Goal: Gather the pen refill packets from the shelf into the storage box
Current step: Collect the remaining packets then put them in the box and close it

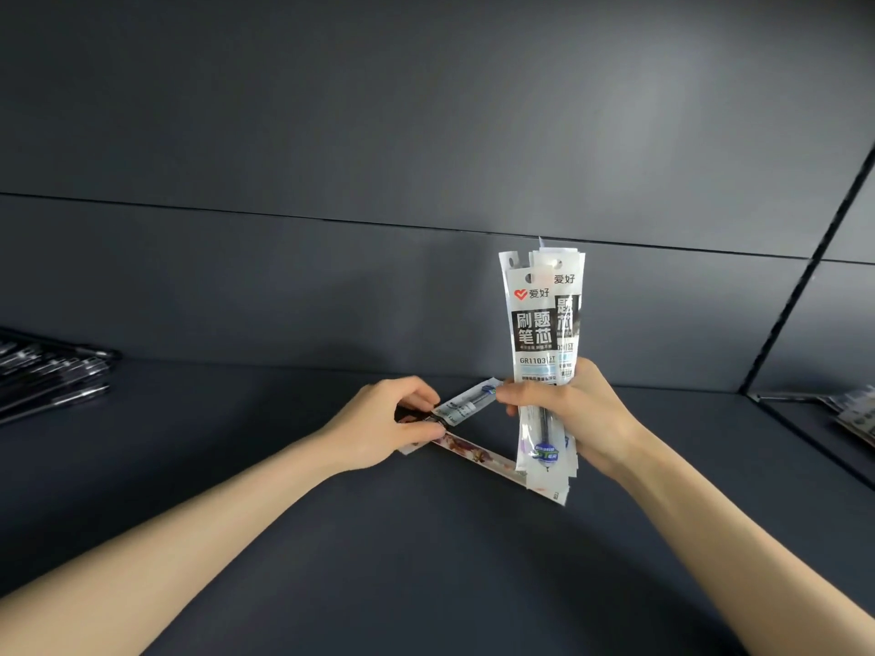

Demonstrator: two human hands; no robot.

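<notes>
My right hand (pixel 575 416) grips an upright bunch of several white pen refill packets (pixel 540 324) with black label blocks, held above the dark shelf (pixel 426 551). My left hand (pixel 379 423) pinches the near ends of two more packets: a clear one (pixel 466 402) that slants up to my right fingertips, and a long one with a coloured pattern (pixel 478 454) that lies on the shelf and runs toward the bottom of the bunch. No storage box is in view.
A stack of dark packaged pens (pixel 52 371) lies at the shelf's far left. More packets (pixel 852 414) sit on the neighbouring shelf at the right edge, past a divider (pixel 800 433). A dark back wall (pixel 426 286) closes the shelf behind.
</notes>
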